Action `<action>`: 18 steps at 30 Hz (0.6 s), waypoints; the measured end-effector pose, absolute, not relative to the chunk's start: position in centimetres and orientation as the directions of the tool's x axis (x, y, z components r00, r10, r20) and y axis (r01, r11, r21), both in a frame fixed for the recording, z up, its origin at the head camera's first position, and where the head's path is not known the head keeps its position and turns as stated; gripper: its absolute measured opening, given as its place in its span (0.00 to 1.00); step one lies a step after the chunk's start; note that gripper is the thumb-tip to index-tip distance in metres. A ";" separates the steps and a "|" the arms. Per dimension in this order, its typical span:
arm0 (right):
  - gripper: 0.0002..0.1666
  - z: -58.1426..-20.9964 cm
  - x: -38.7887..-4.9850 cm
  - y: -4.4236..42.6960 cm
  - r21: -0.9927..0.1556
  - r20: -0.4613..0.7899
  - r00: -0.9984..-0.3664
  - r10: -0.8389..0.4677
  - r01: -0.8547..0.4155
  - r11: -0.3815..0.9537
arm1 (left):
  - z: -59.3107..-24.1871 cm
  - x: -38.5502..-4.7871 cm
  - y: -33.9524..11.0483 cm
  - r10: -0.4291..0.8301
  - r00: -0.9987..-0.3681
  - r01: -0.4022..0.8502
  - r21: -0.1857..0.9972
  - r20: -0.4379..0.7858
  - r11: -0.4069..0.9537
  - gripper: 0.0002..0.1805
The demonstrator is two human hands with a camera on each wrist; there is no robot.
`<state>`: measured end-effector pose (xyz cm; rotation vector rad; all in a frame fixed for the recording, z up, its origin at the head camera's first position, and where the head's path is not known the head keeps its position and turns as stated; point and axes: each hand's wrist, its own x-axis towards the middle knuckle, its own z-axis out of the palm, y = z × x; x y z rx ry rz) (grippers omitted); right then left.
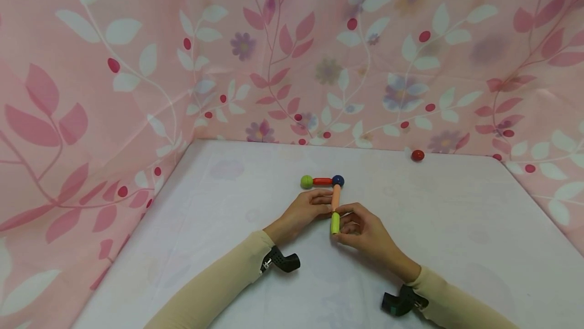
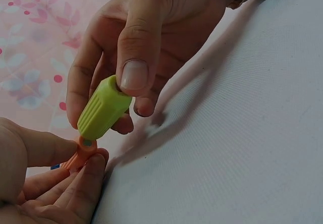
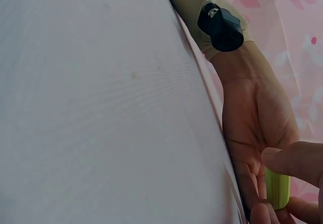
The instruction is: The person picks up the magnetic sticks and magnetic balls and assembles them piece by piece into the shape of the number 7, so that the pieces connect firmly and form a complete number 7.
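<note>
A green ball (image 1: 306, 181), a short red rod (image 1: 322, 181) and a dark blue ball (image 1: 337, 181) stand in a row on the table. From the blue ball an orange rod (image 1: 336, 197) runs toward the person. My left hand (image 1: 304, 213) pinches this orange rod between thumb and fingers. A ribbed lime-green rod (image 2: 104, 108) is held at its ends by the thumb and fingers of my right hand (image 1: 367, 232). Its far end meets or nearly meets the orange rod's near end, where a small metal tip shows; whether they touch I cannot tell.
A red ball (image 1: 417, 155) lies at the table's back edge, right of centre. White cloth covers the table (image 1: 246, 288), and a pink floral curtain (image 1: 292, 55) hangs behind it and on the left. Each wrist wears a black camera mount (image 1: 403, 301).
</note>
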<state>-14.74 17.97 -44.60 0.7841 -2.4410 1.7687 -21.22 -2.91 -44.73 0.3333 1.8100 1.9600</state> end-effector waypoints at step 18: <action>0.32 -44.8 -14.9 17.5 -0.851 0.290 -0.900 -0.327 -0.399 0.342 | -44.6 -21.2 -2.9 0.472 -0.875 -0.124 0.992 -0.108 -0.002 0.22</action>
